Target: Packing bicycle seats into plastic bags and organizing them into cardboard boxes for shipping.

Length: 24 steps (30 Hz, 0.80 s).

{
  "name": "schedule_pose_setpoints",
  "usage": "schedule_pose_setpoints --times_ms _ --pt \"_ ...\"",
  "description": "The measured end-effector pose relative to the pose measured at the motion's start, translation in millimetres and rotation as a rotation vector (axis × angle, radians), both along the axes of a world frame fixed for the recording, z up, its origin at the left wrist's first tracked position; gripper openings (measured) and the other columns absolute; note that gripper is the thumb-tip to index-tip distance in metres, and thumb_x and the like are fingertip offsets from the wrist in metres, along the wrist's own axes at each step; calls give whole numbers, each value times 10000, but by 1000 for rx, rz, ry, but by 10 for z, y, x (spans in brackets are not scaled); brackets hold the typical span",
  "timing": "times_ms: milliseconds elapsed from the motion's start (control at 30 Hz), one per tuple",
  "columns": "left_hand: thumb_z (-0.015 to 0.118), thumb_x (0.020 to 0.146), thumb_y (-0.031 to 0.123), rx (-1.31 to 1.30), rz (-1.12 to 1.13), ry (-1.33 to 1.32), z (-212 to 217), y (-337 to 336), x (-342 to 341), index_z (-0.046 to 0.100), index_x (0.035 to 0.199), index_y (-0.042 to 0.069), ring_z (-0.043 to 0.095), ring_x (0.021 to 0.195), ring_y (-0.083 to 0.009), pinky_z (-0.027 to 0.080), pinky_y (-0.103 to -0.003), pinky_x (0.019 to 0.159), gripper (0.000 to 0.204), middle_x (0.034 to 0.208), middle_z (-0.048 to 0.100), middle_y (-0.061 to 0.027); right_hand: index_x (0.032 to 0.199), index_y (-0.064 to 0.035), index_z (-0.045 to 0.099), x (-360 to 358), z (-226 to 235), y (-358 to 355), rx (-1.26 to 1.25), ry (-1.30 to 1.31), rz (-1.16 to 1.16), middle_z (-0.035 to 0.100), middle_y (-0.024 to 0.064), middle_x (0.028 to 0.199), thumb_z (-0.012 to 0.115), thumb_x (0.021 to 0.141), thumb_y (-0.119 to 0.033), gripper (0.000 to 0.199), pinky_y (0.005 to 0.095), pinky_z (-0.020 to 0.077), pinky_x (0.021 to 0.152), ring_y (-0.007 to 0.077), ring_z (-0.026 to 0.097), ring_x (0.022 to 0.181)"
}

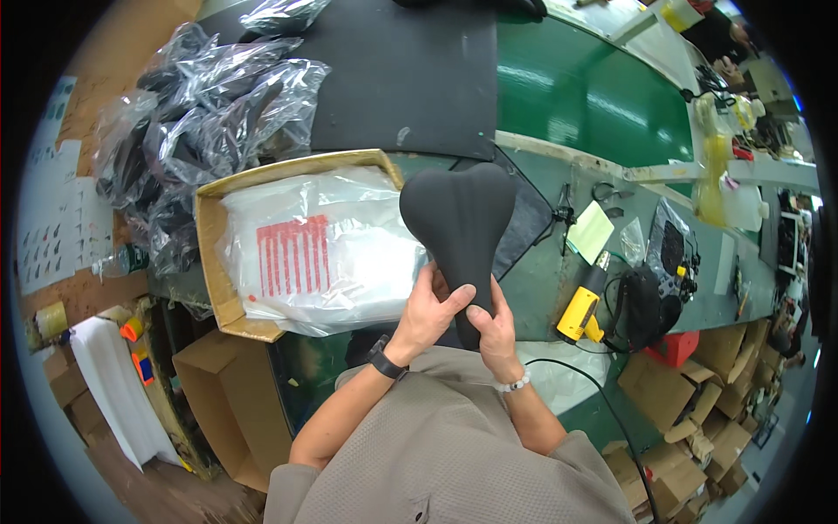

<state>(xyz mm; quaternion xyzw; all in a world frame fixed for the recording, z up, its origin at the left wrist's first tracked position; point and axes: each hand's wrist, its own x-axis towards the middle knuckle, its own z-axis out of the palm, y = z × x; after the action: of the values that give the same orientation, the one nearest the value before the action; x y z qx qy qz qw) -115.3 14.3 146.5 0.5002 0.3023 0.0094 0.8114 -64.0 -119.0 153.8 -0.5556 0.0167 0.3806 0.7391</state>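
Observation:
A black bicycle saddle (460,220) is held up in front of me, its wide rear end pointing away and its narrow nose toward my chest. My left hand (429,307) grips the nose from the left, thumb laid across it. On the right side my right hand (495,323) clasps the same narrow end. A black watch sits on my left wrist and a white bead bracelet on my right.
An open cardboard box (212,253) holding clear plastic bags (323,249) lies left of the saddle. Bagged black saddles (196,122) pile up at the back left. A yellow heat gun (580,307), a yellow note pad (591,231) and a black mat (401,70) sit on the green bench.

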Motion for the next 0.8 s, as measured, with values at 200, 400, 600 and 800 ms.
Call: schedule_pose_setpoints --times_ms 200,400,600,800 --pt "752 870 197 -64 -39 -83 161 -9 120 337 1404 -51 563 1127 -183 469 -344 995 720 1242 547 -127 1514 47 279 56 103 -70 -5 -64 -30 500 111 1384 700 842 -215 835 310 401 1063 179 497 1260" --pt "782 833 207 55 -40 -50 311 91 196 291 1445 -54 538 1187 -217 433 -370 1037 827 1299 527 -138 1528 51 250 137 174 -3 16 -42 -19 474 122 1418 728 820 -220 896 318 395 1075 190 489 1279" --pt "891 677 292 1062 177 -100 829 903 529 264 1494 -39 441 1338 -325 333 -443 1127 1083 1378 494 -225 1534 67 217 207 332 -99 -64 -43 88 452 148 1460 744 813 -176 926 319 361 1098 205 478 1307" --pt "889 586 352 1321 -581 -38 1070 1271 785 544 1242 -29 604 1016 -361 498 -434 869 833 1049 604 -171 1495 93 286 301 565 -92 -215 -217 277 530 168 1381 711 768 -105 865 316 400 1062 203 531 1245"
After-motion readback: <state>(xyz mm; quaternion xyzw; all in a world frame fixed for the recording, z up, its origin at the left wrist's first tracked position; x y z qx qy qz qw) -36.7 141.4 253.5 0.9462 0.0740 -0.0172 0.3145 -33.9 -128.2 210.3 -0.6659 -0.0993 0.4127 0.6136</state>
